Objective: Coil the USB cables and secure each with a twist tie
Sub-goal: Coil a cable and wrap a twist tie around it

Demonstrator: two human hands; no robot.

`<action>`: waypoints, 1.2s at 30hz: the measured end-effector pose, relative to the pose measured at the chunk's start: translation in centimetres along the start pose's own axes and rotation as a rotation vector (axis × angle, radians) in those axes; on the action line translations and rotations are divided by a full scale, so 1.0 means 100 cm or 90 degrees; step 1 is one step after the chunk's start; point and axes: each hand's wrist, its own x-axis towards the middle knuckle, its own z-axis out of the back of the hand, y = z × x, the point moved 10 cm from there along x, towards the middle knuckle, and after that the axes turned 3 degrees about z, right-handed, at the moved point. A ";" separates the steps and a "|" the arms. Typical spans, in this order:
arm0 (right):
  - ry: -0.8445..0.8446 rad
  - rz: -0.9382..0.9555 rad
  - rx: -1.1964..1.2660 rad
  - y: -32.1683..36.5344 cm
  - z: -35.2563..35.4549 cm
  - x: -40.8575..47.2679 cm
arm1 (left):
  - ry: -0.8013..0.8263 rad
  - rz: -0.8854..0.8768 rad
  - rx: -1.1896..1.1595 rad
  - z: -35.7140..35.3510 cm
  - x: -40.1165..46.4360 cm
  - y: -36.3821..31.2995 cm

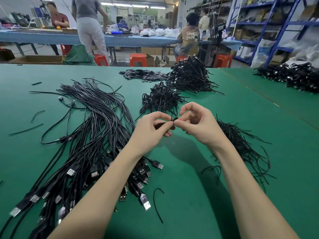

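Note:
Above the green table [189,195], my left hand [151,130] grips a small coiled black USB cable [160,125], mostly hidden in the fingers. My right hand [198,125] pinches the black twist tie [174,119] at the coil's top. A long bundle of loose uncoiled USB cables [96,135] lies at the left, plugs toward me. A heap of black twist ties [241,145] lies under my right wrist. Piles of coiled, tied cables sit behind: a small pile [162,99] and a bigger pile [189,75].
Flat black pieces [141,75] lie at the table's far middle. Another cable heap [296,76] sits on the right-hand table. Stray ties [157,204] lie near my arms. People work at a blue bench [51,37] behind; red stools and blue shelving [276,28] stand beyond.

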 end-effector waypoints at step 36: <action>0.103 -0.454 0.874 -0.047 -0.069 -0.034 | 0.012 -0.226 -0.016 0.011 -0.006 -0.053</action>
